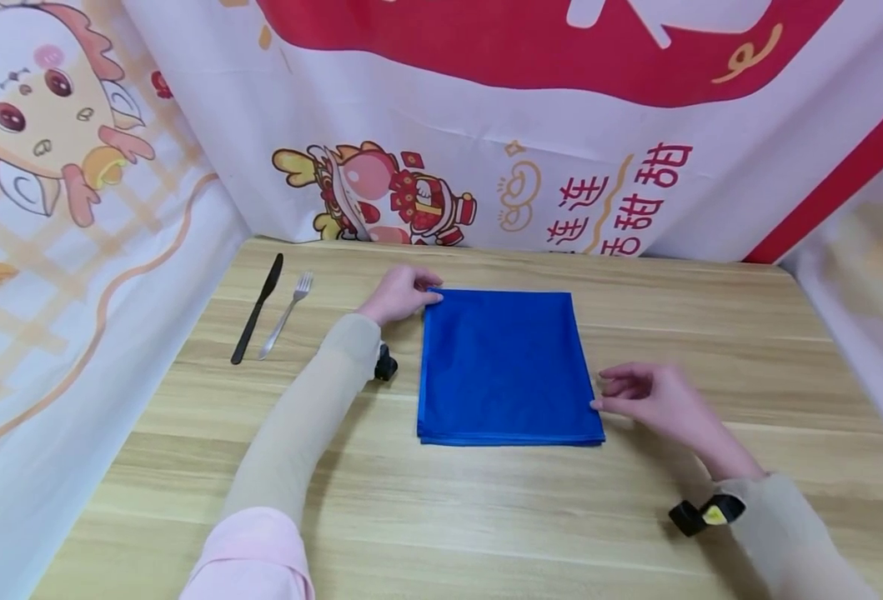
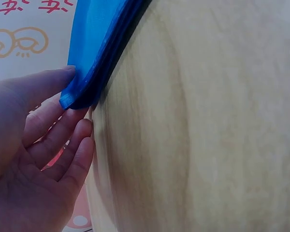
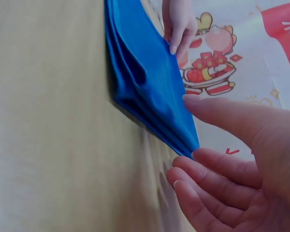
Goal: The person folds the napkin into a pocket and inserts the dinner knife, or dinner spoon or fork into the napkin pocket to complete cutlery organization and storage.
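A blue cloth (image 1: 507,367), folded into a flat rectangle of several layers, lies on the wooden table. At its far left corner is my left hand (image 1: 403,293). In the left wrist view the thumb (image 2: 63,77) lies over that corner, with fingers behind and under it, pinching the layers. My right hand (image 1: 654,400) is beside the cloth's right edge, its thumb tip at the edge. Seen from the right wrist, the right fingers (image 3: 217,188) are spread loosely below the thumb and do not close round the cloth. The stacked folds (image 3: 135,92) show there.
A black knife (image 1: 258,308) and a silver fork (image 1: 288,313) lie side by side at the table's far left. Printed curtains (image 1: 441,108) hang behind the table (image 1: 471,517) and along its sides. Dark wrist cameras (image 1: 385,363) sit on both wrists.
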Demonstrator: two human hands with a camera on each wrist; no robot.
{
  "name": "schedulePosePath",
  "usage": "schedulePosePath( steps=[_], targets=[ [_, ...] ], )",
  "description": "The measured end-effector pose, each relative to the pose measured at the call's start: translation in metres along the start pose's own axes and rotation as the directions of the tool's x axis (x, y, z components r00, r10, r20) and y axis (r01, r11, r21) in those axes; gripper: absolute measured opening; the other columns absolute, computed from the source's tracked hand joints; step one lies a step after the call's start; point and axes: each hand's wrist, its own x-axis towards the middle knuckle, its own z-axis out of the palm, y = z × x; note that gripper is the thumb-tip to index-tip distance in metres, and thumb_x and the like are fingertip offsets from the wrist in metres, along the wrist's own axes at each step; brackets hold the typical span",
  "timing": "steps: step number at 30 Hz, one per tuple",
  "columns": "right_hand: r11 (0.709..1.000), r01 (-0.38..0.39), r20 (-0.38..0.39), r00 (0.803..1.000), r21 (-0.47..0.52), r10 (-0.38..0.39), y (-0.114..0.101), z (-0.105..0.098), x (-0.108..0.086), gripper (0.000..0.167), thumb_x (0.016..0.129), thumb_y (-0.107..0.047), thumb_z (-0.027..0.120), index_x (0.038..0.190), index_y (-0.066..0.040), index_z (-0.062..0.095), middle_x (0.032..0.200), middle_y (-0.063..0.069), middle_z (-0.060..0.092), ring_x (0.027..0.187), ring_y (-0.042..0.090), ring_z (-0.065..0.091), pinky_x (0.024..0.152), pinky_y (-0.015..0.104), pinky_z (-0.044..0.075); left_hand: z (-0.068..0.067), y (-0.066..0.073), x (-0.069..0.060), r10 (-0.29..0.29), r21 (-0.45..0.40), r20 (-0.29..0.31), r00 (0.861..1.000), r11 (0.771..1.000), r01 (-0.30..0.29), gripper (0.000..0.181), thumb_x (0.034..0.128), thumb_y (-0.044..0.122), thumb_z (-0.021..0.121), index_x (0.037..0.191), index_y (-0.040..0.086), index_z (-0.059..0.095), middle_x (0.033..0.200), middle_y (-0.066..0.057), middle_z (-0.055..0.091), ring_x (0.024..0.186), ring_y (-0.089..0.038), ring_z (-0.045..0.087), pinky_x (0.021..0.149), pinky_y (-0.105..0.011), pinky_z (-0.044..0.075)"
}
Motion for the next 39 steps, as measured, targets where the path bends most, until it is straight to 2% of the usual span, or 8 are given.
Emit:
schedulePosePath(
  steps=[3,7,15,18,26,35,39],
  targets=[
    [1.000,-0.026,0.017,1.000,-0.008,0.026,-0.001,0.005,-0.009,0.046,0.085,-0.034,0.086,0.115,-0.001,0.073,0.091,0.003,0.072,0.079,0.021,0.066,0.067,0.027,0.056,0.000,-0.002,0.001,-0.006,-0.007,-0.003,1.000,1.000,0.006,0.029,0.0995,0.021,0.070,0.125,0.007,0.072,0.119,-0.007,0.069,0.104,-0.023,0.059,0.095,-0.037,0.048],
    [0.995,-0.103,0.051,0.993,0.000,0.103,-0.003,0.011,-0.018,0.042,0.085,-0.033,0.086,0.111,-0.004,0.074,0.084,0.002,0.069,0.075,0.021,0.063,0.064,0.026,0.054,0.001,-0.004,0.003,-0.005,-0.004,-0.008,1.000,1.000,0.005,0.024,0.0997,0.020,0.069,0.120,0.008,0.074,0.116,-0.006,0.070,0.105,-0.022,0.060,0.096,-0.037,0.048],
    [0.994,-0.111,0.083,0.991,0.007,0.110,-0.007,0.019,-0.024,0.030,0.086,-0.029,0.085,0.099,-0.004,0.075,0.076,0.002,0.066,0.069,0.019,0.059,0.056,0.025,0.047,0.003,-0.007,0.006,0.004,0.009,-0.022,1.000,1.000,-0.004,0.020,0.0992,0.019,0.070,0.114,0.008,0.076,0.112,-0.006,0.071,0.103,-0.022,0.060,0.094,-0.037,0.048],
    [0.993,-0.120,0.084,0.989,0.003,0.119,-0.007,0.020,-0.023,0.027,0.086,-0.026,0.084,0.098,-0.004,0.075,0.076,0.001,0.065,0.070,0.018,0.058,0.057,0.025,0.047,0.002,-0.007,0.004,0.003,0.000,-0.023,1.000,1.000,-0.003,0.019,0.0989,0.018,0.070,0.113,0.007,0.076,0.111,-0.006,0.071,0.102,-0.022,0.060,0.094,-0.037,0.048],
    [0.989,-0.130,0.101,0.987,0.072,0.122,-0.004,0.014,-0.016,0.024,0.090,-0.016,0.080,0.104,0.002,0.072,0.081,0.005,0.068,0.070,0.020,0.062,0.058,0.027,0.053,-0.004,-0.012,-0.004,0.024,-0.006,-0.021,0.999,1.000,-0.024,0.016,0.0975,0.019,0.072,0.108,0.008,0.078,0.107,-0.005,0.072,0.097,-0.023,0.060,0.090,-0.038,0.049],
    [0.994,-0.110,0.081,0.991,0.030,0.107,0.007,-0.002,0.000,0.028,0.091,-0.012,0.078,0.111,0.007,0.070,0.084,0.006,0.069,0.072,0.022,0.063,0.060,0.028,0.054,-0.009,-0.021,-0.021,0.039,-0.017,-0.005,0.999,0.999,-0.039,0.016,0.0965,0.019,0.074,0.108,0.009,0.077,0.104,-0.003,0.071,0.095,-0.023,0.059,0.087,-0.037,0.049],
    [0.992,-0.129,0.071,0.989,-0.001,0.129,0.010,-0.011,0.010,0.030,0.093,-0.013,0.077,0.114,0.006,0.069,0.086,0.007,0.069,0.073,0.022,0.063,0.061,0.028,0.055,-0.010,-0.025,-0.031,0.048,-0.017,0.004,0.999,0.999,-0.048,0.017,0.0963,0.021,0.074,0.109,0.011,0.077,0.103,-0.001,0.071,0.093,-0.021,0.060,0.085,-0.035,0.049]
  ],
)
